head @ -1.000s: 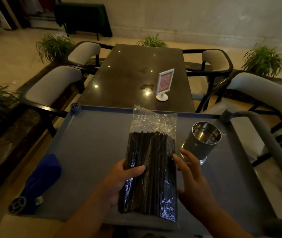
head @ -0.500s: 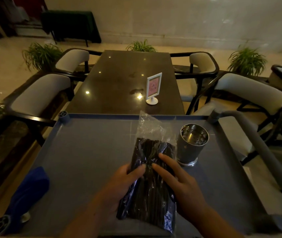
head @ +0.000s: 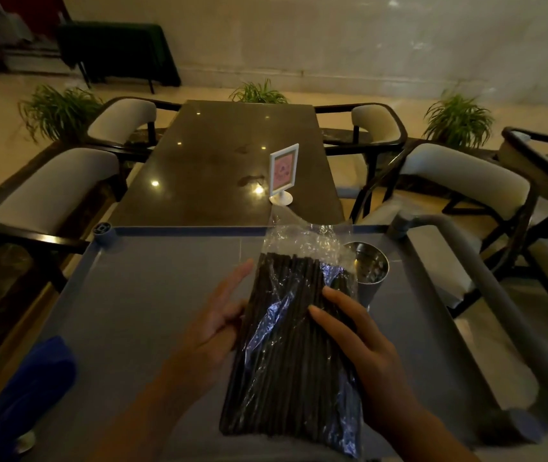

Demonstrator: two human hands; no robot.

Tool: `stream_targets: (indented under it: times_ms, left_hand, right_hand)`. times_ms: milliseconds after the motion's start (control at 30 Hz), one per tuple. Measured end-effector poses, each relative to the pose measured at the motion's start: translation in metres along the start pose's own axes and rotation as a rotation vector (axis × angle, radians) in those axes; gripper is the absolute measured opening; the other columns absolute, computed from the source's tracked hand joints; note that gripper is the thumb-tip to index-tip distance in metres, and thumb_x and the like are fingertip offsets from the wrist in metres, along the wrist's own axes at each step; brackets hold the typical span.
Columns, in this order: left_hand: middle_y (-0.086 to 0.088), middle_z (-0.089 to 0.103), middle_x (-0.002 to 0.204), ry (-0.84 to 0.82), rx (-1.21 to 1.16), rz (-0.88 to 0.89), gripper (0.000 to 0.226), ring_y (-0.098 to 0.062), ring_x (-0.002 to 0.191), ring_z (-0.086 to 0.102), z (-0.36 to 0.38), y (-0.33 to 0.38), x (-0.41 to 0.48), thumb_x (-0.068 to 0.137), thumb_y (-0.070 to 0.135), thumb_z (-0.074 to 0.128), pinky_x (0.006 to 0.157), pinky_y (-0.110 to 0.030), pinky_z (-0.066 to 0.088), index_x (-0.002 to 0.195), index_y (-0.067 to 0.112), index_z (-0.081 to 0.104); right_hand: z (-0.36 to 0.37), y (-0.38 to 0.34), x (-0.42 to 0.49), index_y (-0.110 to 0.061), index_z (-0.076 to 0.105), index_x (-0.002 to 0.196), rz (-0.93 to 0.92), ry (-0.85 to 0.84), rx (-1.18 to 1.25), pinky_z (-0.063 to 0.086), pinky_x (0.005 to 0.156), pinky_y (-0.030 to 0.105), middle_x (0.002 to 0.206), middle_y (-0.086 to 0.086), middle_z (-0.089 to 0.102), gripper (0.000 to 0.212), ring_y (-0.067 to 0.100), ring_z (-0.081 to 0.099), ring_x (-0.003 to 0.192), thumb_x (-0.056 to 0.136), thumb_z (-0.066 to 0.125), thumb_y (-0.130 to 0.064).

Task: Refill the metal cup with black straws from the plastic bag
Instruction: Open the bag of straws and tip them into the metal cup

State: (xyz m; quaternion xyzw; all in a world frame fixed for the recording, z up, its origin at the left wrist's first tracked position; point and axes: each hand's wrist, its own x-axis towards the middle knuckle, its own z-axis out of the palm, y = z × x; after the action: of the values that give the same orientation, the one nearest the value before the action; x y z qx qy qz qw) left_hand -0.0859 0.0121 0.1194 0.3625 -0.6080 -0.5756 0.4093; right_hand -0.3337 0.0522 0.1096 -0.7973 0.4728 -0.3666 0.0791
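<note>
one plastic bag [head: 286, 355]; straws [head: 276, 295] inside too packed to count. one metal cup [head: 371, 266]. two hands: left hand [head: 212, 328], right hand [head: 366, 355]. one cart [head: 149, 295]. one blue cloth [head: 32, 388]. one table [head: 216, 161], one sign stand [head: 282, 168]. five chairs [head: 56, 185]. three plants [head: 459, 118] plainly seen.

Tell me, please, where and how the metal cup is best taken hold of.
Grip the metal cup round its side wall below the rim, probably coming from the right: it stands upright, mouth up, and the plastic bag overlaps its left side.
</note>
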Motion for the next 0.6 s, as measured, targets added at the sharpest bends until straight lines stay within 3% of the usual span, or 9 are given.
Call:
stream_targets:
  times_ms: [100,200,333,400,500,600]
  left_hand:
    - [0.014,0.050,0.149,-0.080,0.177,0.090,0.070,-0.012,0.134,0.051,0.002,-0.001,-0.001,0.095,0.009,0.056,0.106,-0.028,0.047,0.148,0.046,0.031]
    - [0.042,0.039,0.143,-0.118,0.360,0.069,0.077,0.012,0.129,0.045,0.007,-0.004,-0.001,0.089,0.024,0.065,0.098,-0.010,0.045,0.145,0.058,0.025]
    - [0.030,0.039,0.145,-0.150,0.523,0.152,0.067,0.008,0.132,0.044,0.020,-0.010,0.003,0.088,0.055,0.057,0.110,-0.028,0.043,0.146,0.058,0.023]
    - [0.037,0.040,0.142,-0.124,0.525,0.135,0.062,0.011,0.126,0.049,0.027,-0.011,0.007,0.086,0.068,0.052,0.110,-0.031,0.044,0.143,0.059,0.029]
    - [0.042,0.020,0.145,-0.163,0.726,0.248,0.080,0.004,0.128,0.046,0.037,-0.018,0.012,0.084,0.072,0.051,0.104,-0.024,0.046,0.151,0.050,0.014]
    - [0.032,0.024,0.148,-0.129,0.714,0.273,0.085,-0.006,0.130,0.048,0.046,-0.031,0.020,0.083,0.070,0.056,0.104,-0.026,0.046,0.153,0.045,0.014]
  right_hand:
    - [-0.006,-0.001,0.003,-0.028,0.041,0.144,0.021,0.006,0.003,0.031,0.116,0.026,0.156,-0.001,0.028,0.073,0.015,0.030,0.144,0.082,0.078,-0.025]
    - [-0.006,-0.002,0.005,-0.026,0.040,0.145,0.020,0.015,0.015,0.028,0.116,0.024,0.157,-0.001,0.027,0.067,0.015,0.029,0.145,0.086,0.070,-0.035]
    - [-0.002,-0.002,0.002,-0.026,0.037,0.146,0.056,0.019,0.039,0.023,0.118,0.021,0.158,-0.005,0.023,0.068,0.014,0.025,0.146,0.087,0.063,-0.047]
    - [0.001,0.000,-0.001,-0.025,0.037,0.146,0.086,0.043,0.064,0.024,0.118,0.023,0.157,-0.003,0.025,0.071,0.016,0.027,0.146,0.084,0.068,-0.044]
    - [0.004,0.003,-0.005,-0.022,0.040,0.145,0.101,0.081,0.085,0.027,0.118,0.026,0.156,0.000,0.028,0.071,0.019,0.030,0.145,0.083,0.072,-0.035]
    - [0.002,0.007,-0.009,-0.022,0.039,0.146,0.115,0.083,0.099,0.027,0.118,0.027,0.156,-0.001,0.027,0.073,0.017,0.030,0.145,0.082,0.074,-0.031]
